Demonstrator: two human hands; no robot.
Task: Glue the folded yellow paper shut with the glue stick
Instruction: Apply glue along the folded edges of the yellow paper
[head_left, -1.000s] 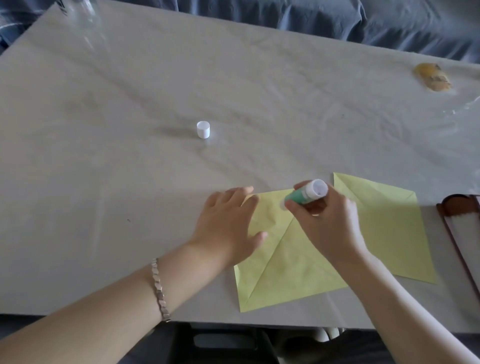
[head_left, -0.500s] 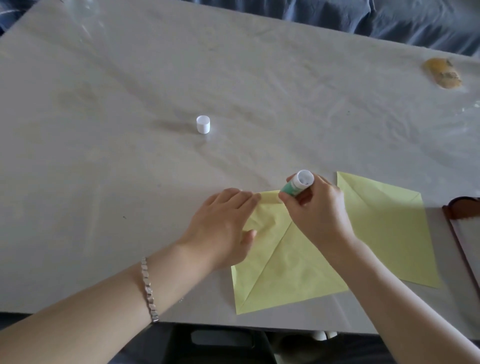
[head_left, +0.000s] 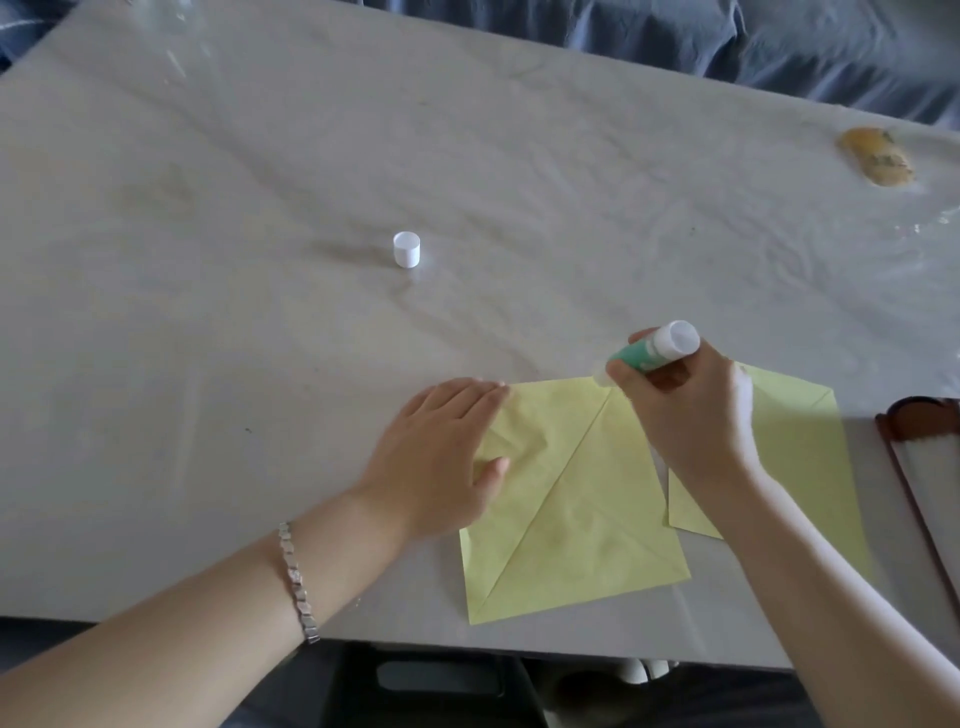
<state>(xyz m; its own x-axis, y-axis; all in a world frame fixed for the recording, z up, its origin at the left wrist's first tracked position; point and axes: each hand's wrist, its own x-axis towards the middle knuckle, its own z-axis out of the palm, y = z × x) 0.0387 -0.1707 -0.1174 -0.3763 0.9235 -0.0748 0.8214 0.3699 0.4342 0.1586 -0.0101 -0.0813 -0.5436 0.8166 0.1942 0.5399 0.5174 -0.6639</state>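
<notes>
Table under pale wrinkled sheeting, blue fabric beyond it, bears the folded yellow paper near its front edge, where the left hand presses flat with straight fingers and the right hand grips the glue stick, tip at the paper's top corner.

orange-brown lump near far right corner of the table. dark red-framed board at right edge. blue cloth bunched beyond far edge.
</notes>
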